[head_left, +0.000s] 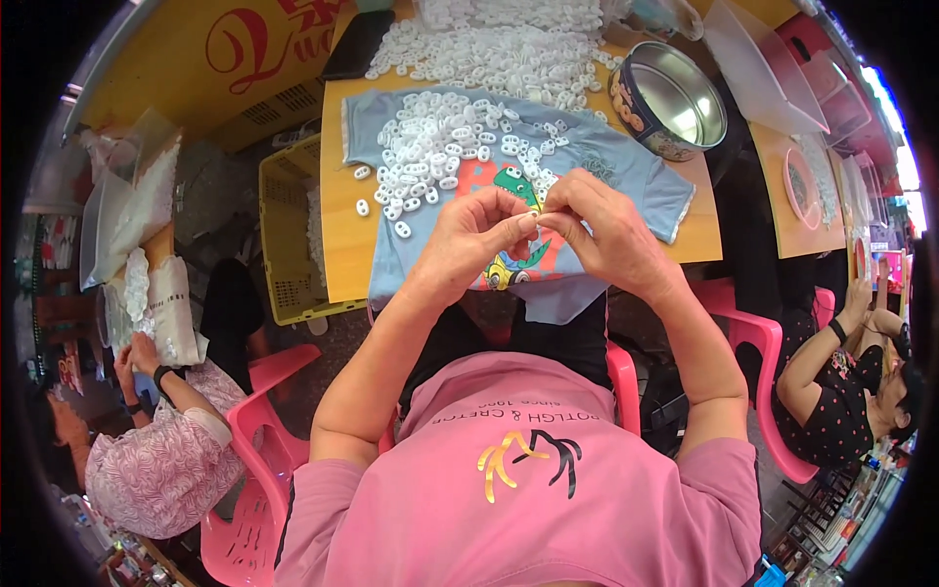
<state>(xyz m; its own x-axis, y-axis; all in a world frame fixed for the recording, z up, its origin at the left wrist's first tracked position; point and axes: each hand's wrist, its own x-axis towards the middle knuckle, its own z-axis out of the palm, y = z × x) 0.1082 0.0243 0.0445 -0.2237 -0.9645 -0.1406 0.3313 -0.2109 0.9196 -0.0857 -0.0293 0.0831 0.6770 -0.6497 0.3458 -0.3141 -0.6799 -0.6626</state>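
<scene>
In front of my chest, my left hand point(484, 235) and my right hand point(608, 227) meet with fingertips pinched together. A small white plastic piece shows partly at the left fingertips; what the right fingertips grip is hidden. Below them a blue-grey T-shirt point(396, 256) with a green dinosaur print lies spread on the table. On the shirt, just beyond my left hand, sits a heap of small white oval plastic pieces with two holes point(425, 137). A little pile of thin greyish bits point(599, 170) rests on the shirt past my right hand.
More white pieces point(489, 44) cover the far end of the wooden table point(344, 259). A round metal tin point(670, 98) stands at the right, a black phone-like object point(357, 46) at far left. Beside the table is a yellow crate point(293, 235). People work on both sides.
</scene>
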